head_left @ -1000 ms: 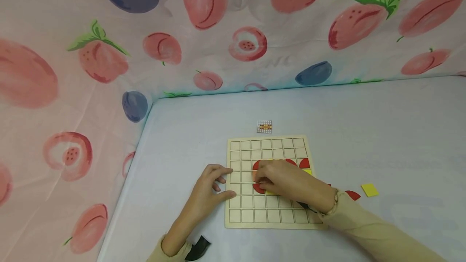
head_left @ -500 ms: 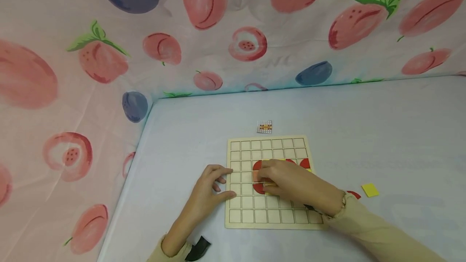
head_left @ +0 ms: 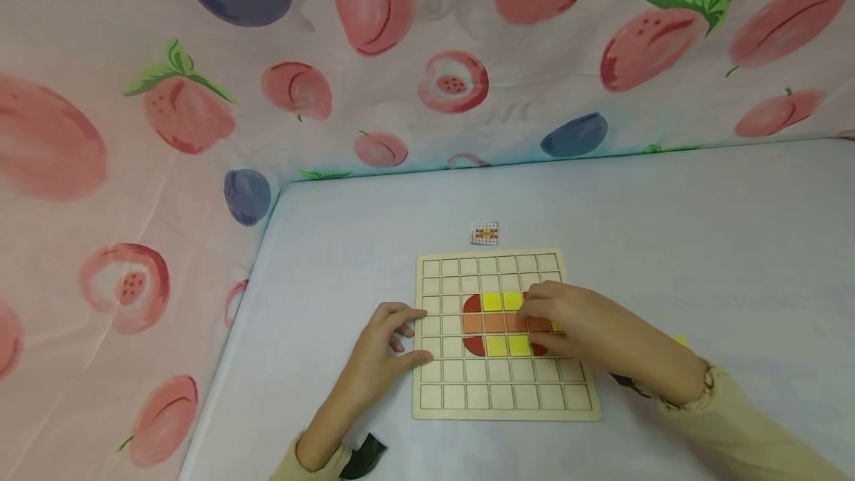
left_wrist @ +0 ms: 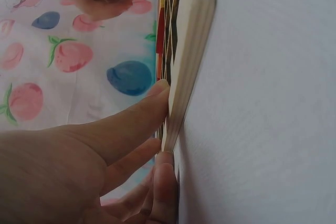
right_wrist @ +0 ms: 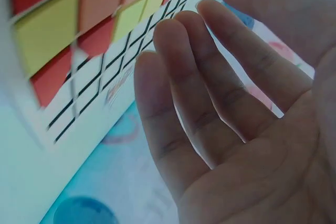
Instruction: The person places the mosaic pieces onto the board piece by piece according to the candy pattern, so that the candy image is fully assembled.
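Observation:
A pale wooden grid board (head_left: 454, 396) lies on the table, with flat coloured tiles set in its squares. Orange squares (head_left: 494, 323) form a row, yellow squares (head_left: 496, 347) sit above and below it, and red quarter-round tiles (head_left: 474, 347) mark the corners. My left hand (head_left: 377, 355) rests its spread thumb and forefinger on the board's left edge. Over the right part of the pattern hovers my right hand (head_left: 574, 318), hiding tiles there. In the right wrist view its fingers (right_wrist: 184, 87) are loosely extended and hold nothing.
A small printed pattern card (head_left: 485, 233) lies just beyond the board. A yellow tile (head_left: 681, 341) shows partly behind the right forearm. Fruit-printed cloth (head_left: 454, 80) rises at the back and left of the pale table (head_left: 668, 228).
My right hand has moved right across the board, uncovering the yellow and orange tiles in the middle. The left hand stays in place. The right forearm now covers the loose red tile.

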Demonstrator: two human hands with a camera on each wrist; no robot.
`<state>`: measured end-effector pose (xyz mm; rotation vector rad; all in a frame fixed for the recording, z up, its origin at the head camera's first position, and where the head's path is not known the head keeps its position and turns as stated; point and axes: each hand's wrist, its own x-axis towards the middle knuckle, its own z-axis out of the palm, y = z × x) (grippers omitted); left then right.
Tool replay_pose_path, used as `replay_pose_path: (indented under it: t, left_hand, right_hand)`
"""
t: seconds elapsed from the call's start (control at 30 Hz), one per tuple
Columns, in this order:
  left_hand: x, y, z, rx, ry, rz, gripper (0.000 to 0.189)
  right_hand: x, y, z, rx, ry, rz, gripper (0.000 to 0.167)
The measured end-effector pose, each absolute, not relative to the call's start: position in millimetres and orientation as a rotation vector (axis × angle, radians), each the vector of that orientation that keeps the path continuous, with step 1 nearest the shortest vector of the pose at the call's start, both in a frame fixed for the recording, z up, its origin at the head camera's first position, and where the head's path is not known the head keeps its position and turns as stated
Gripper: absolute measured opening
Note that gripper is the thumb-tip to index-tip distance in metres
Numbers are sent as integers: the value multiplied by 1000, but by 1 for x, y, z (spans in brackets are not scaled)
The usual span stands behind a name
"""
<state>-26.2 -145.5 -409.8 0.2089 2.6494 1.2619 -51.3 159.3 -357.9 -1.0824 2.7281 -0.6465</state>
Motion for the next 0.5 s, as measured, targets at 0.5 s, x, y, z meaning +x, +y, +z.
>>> replay_pose_path:
  t: [0.5]
  left_hand:
    - [-27,-146,-411,215,2644,1273,55]
  right_hand:
    - [-46,198,-363,-954,2781,-554,21]
